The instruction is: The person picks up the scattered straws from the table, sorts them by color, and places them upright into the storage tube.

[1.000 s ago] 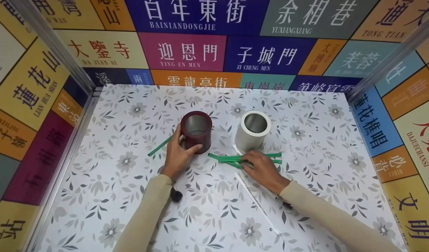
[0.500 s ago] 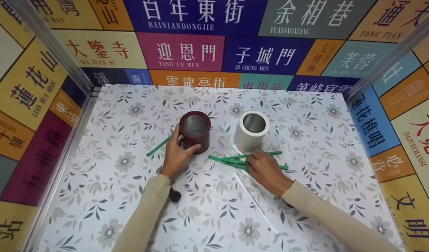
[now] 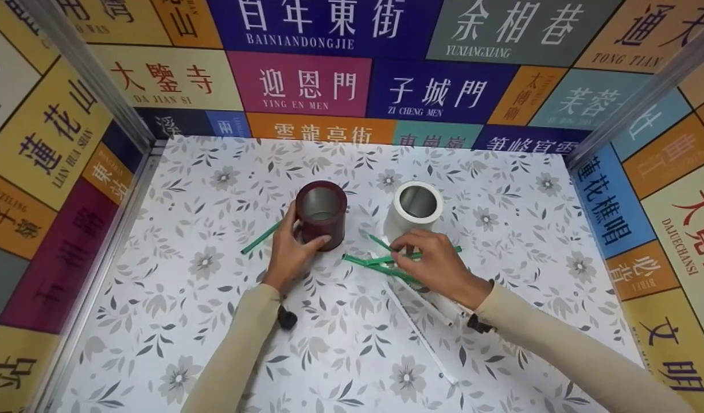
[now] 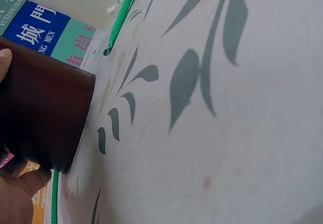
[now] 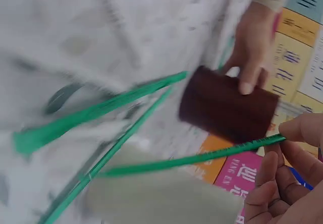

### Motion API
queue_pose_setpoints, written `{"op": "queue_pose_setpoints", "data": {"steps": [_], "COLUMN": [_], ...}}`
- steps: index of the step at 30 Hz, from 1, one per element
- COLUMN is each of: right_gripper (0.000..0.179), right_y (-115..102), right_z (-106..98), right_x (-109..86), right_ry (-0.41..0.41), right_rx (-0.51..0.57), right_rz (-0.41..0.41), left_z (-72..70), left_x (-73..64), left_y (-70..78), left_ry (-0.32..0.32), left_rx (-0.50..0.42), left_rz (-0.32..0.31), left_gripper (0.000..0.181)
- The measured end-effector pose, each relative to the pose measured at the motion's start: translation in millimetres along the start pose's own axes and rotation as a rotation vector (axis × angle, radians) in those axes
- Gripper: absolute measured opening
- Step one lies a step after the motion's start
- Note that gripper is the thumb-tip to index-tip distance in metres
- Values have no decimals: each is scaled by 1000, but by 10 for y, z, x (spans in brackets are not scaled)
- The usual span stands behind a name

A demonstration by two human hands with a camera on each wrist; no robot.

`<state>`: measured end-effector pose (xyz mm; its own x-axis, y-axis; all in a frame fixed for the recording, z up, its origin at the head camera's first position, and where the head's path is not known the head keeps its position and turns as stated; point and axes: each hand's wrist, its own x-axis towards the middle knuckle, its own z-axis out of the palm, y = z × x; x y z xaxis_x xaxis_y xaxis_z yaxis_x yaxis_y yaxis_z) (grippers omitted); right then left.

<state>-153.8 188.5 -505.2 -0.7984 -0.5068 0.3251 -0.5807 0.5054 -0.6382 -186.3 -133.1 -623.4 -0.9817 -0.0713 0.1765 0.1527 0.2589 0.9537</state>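
My left hand [image 3: 288,255] grips the side of a dark red cylindrical cup [image 3: 323,229], which stands upright on the table with its mouth facing up. In the right wrist view, my right hand [image 5: 290,176] pinches one end of a green wrapped straw [image 5: 202,159] between thumb and fingertips. That straw is lifted above several other green wrapped straws [image 3: 357,260] lying crossed on the table. Just behind my right hand [image 3: 440,267] stands a white cylindrical cup [image 3: 406,225], its lower front partly hidden by the fingers. The insides of both cups look grey and metallic.
One green straw [image 3: 260,238] lies left of the dark red cup, partly behind my left hand. Thin white wrapped straws [image 3: 420,332] lie in front of the green pile. Printed panels [image 3: 306,86] wall the flower-patterned tabletop [image 3: 185,321] at the back and sides.
My right hand has picked a green straw up from the pile and raised it, its far end now pointing left between the cups. The left hand stays on the dark red cup.
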Motion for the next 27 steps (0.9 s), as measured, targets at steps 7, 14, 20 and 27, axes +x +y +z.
{"op": "queue_pose_setpoints", "data": {"steps": [7, 14, 20, 27], "right_gripper": [9, 9, 8, 6], "right_y": [-234, -424, -561, -643], "right_z": [-120, -191, -216, -182], "right_x": [400, 797, 1091, 1316], "right_ry": [-25, 40, 108, 199], "right_rx": [110, 174, 212, 275], "right_rz": [15, -29, -31, -62], "left_z": [-7, -11, -21, 7], "left_x": [1, -1, -5, 11], "left_y": [-2, 6, 7, -14], "left_ry": [4, 14, 13, 8], "left_rx": [-19, -22, -8, -7], "left_rz": [-8, -11, -1, 12], "left_gripper": [111, 112, 110, 111]}}
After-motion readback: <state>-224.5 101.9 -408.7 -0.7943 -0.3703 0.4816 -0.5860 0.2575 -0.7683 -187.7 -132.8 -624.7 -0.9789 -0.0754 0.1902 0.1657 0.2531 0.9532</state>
